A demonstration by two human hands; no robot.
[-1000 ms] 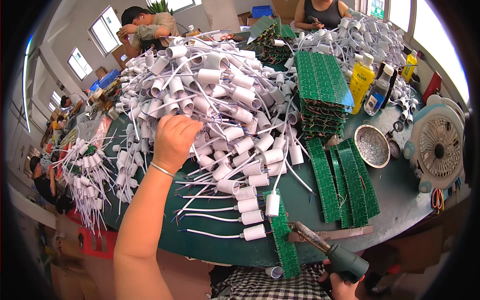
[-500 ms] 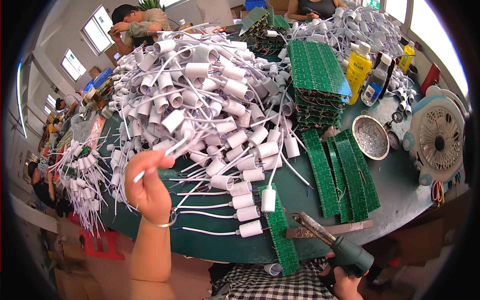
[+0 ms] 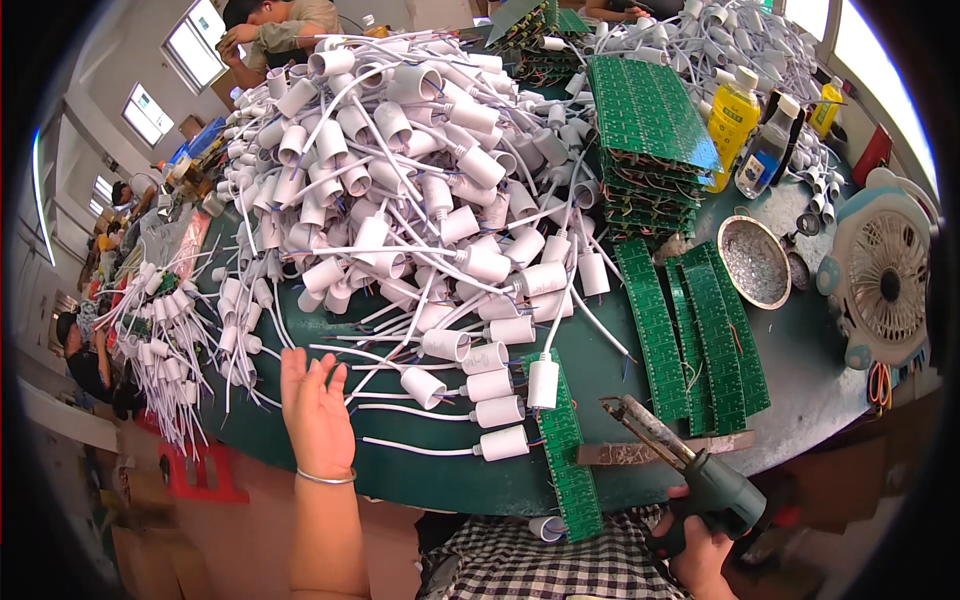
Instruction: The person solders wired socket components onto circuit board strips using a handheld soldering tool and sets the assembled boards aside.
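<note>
My left hand (image 3: pixel 318 415), a bangle at its wrist, is held up over the table's near left with its fingers extended, gripping nothing. Just right of its fingertips lies a white lamp socket (image 3: pixel 423 387) with a white cable. Below that socket, several more sockets (image 3: pixel 503 443) lie in a row, their cables pointing left. Their wires reach toward a narrow green circuit board strip (image 3: pixel 568 460), which overhangs the table edge. Another socket (image 3: pixel 543 384) rests on the strip's far end. My right hand (image 3: pixel 700 550) is closed round the handle of a dark green soldering gun (image 3: pixel 720 490), metal tip pointing up-left.
A large heap of white sockets (image 3: pixel 440 190) covers the middle. Stacked green boards (image 3: pixel 655 120) stand behind loose board strips (image 3: pixel 710 340). To the right are a metal bowl (image 3: pixel 754 262), bottles (image 3: pixel 733 120) and a fan (image 3: pixel 885 285). A brownish bar (image 3: pixel 665 449) lies near the soldering gun.
My left hand has come down and let go of the socket cable it held; that socket now lies above the row. The soldering gun stays in my right hand, shifted slightly right.
</note>
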